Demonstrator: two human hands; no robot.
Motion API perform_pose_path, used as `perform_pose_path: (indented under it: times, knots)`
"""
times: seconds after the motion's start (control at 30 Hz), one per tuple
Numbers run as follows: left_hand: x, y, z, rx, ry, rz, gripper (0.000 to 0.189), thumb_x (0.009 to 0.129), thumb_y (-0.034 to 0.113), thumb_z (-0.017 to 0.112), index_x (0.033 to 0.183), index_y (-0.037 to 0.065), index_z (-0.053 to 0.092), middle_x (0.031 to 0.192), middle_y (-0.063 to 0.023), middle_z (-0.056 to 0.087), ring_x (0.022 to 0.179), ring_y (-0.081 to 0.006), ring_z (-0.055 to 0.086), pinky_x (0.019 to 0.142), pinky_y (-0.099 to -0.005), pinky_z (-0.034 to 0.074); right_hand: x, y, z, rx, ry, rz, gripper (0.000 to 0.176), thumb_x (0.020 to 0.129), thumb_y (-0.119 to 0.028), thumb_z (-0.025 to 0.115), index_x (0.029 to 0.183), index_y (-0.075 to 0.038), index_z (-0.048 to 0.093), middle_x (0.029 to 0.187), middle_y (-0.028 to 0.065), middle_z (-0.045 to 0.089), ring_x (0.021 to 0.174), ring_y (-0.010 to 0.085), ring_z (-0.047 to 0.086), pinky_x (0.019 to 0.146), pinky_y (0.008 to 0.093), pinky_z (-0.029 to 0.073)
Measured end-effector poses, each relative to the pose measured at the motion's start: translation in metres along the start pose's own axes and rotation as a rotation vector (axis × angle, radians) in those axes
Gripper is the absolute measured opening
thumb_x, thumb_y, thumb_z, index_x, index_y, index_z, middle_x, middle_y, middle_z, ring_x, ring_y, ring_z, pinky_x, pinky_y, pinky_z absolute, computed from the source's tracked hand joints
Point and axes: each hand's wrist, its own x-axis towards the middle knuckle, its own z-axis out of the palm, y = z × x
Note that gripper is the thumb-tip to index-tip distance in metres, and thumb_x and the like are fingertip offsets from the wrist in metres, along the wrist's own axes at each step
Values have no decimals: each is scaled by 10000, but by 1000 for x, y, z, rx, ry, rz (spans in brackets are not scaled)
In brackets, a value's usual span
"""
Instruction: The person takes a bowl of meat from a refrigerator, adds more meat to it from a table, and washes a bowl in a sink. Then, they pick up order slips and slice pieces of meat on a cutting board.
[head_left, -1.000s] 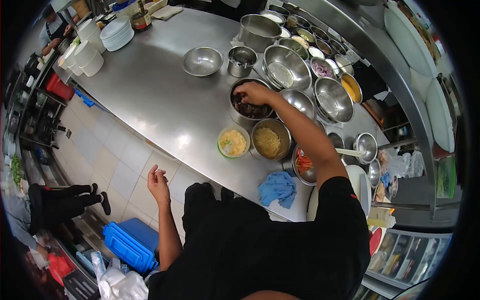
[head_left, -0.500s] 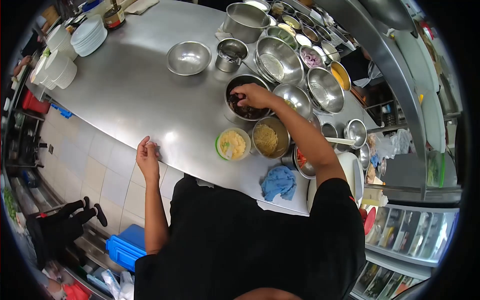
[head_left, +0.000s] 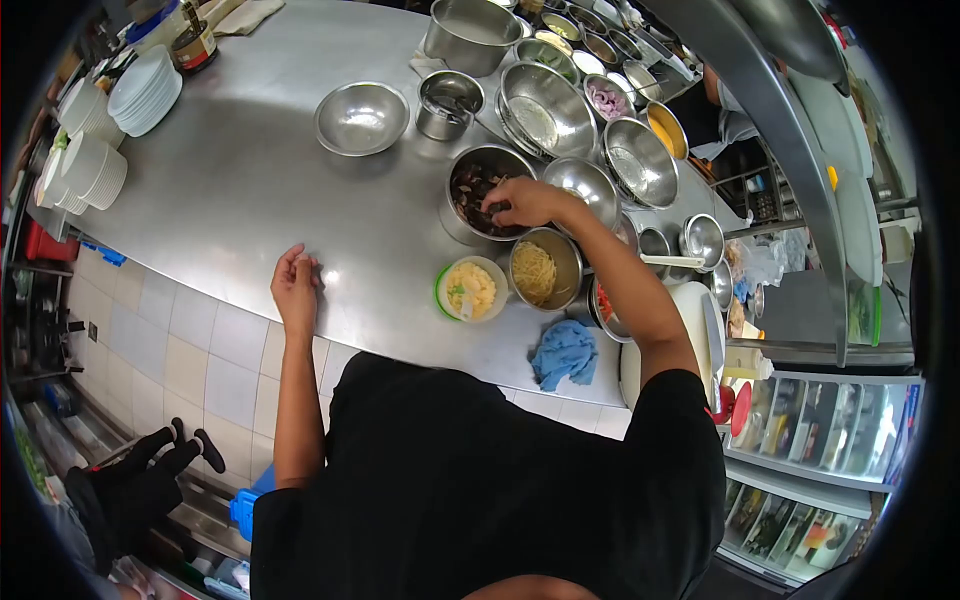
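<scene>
My right hand (head_left: 522, 203) reaches into a steel pot (head_left: 455, 220) of dark, thin food pieces (head_left: 475, 187). Its fingers are curled around some of the pieces, partly hidden among them. Over the front edge of the steel counter hovers my left hand (head_left: 294, 284), fingers loosely bent and apart, with nothing visible in it. Closest to my body are a pot of pale yellow shreds (head_left: 535, 273) and a green-rimmed white tub of chopped yellowish food (head_left: 470, 290). A steel bowl (head_left: 600, 190) sits beside my right wrist.
A wide steel bowl (head_left: 362, 118) and a small pot with a ladle (head_left: 448, 105) stand farther back on the counter (head_left: 230, 170). Stacked plates (head_left: 145, 90) are at far left. A blue cloth (head_left: 565, 354) lies near the front edge. Another person's legs (head_left: 165, 450) show at lower left.
My right hand has shifted slightly toward the pot's near right side and its fingers have gone lower among the dark pieces. The view has tilted a little; my left hand stays by the counter edge.
</scene>
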Motion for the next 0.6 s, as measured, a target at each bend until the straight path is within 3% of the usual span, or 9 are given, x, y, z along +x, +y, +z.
perform_pose_path:
  times: [0.1, 0.13, 0.23, 0.27, 0.3, 0.4, 0.43, 0.5, 0.6]
  knots:
    - [33, -19, 8, -44, -73, 36, 253, 919, 100, 526, 1143, -13, 557, 824, -26, 615, 627, -59, 485, 569, -186, 396, 7, -4, 16, 20, 7, 73, 273, 750, -236, 690, 944, -46, 654, 909, 201, 652, 917, 369, 617, 820, 424, 476]
    - [45, -24, 12, -33, -73, 23, 250, 916, 102, 530, 1137, -9, 561, 831, -30, 621, 631, -62, 492, 572, -190, 403, 10, -2, 17, -37, -1, 79, 263, 757, -185, 675, 966, -31, 635, 885, 229, 636, 851, 359, 623, 758, 394, 482]
    - [67, -20, 27, -73, -132, 21, 231, 909, 117, 547, 1101, -9, 573, 834, -39, 627, 635, -68, 504, 582, -202, 421, 13, -7, 21, -117, 48, 129, 231, 757, -162, 661, 934, -18, 626, 876, 241, 634, 829, 379, 621, 746, 403, 486]
    - [76, -15, 32, -68, -158, 14, 239, 916, 128, 544, 1119, 3, 570, 837, -24, 620, 626, -63, 493, 557, -194, 397, 11, -8, 25, -135, 118, 134, 220, 758, -116, 643, 956, -20, 628, 824, 184, 654, 749, 306, 638, 690, 364, 496]
    - [82, -12, 38, -67, -193, 2, 248, 924, 139, 541, 1136, 14, 568, 840, -9, 614, 618, -57, 482, 532, -185, 373, 13, -6, 25, -137, 120, 136, 220, 758, -116, 643, 956, -20, 628, 824, 184, 654, 749, 306, 638, 690, 364, 496]
    - [92, 10, 56, -10, -209, 11, 259, 925, 180, 549, 1130, 22, 572, 838, 8, 608, 617, -52, 492, 524, -188, 370, 6, 0, 14, 488, 164, 353, 179, 839, -127, 653, 990, -31, 643, 774, 0, 630, 648, 68, 541, 595, 223, 449]
    - [94, 19, 62, 2, -195, -21, 282, 921, 216, 566, 1118, 14, 575, 833, 6, 602, 625, -53, 507, 533, -190, 384, 3, -3, 6, 477, 169, 354, 179, 839, -127, 653, 990, -31, 643, 774, 0, 630, 648, 68, 541, 595, 223, 449]
    - [112, 21, 71, -10, -204, -8, 340, 914, 261, 588, 1138, 9, 549, 835, -3, 599, 669, -64, 554, 538, -204, 409, 7, -27, -13, 819, 342, 419, 171, 871, -168, 646, 983, -39, 644, 764, -10, 608, 625, 57, 522, 521, 217, 414]
    - [124, 43, 91, -10, -132, -138, 339, 907, 282, 606, 1095, 11, 528, 838, -21, 593, 680, -88, 594, 529, -215, 424, 45, -57, -34, 832, 368, 355, 205, 903, -242, 626, 972, -50, 642, 768, -14, 609, 620, 57, 507, 513, 204, 395]
